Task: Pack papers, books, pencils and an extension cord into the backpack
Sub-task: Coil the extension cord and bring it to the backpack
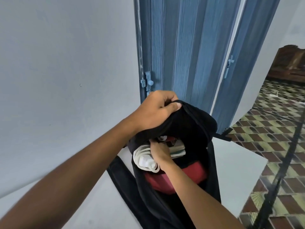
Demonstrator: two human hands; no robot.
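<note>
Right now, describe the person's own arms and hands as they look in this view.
Both forearms are bare, with no sleeves in view. The left hand and right hand wear no gloves, and no rings, watch or bracelet show. The left thumbnail is short and plain. The right hand's fingers are mostly hidden from view.

This is a home. A plain pale wall (66,63) runs to a blue folding door (181,55) with a small latch (147,81), just beyond the fingers. To the right of the fingers, the doorway opens onto a floor (272,121) of patterned brown and green tiles, with carved dark wooden furniture (290,63) far back.
</note>
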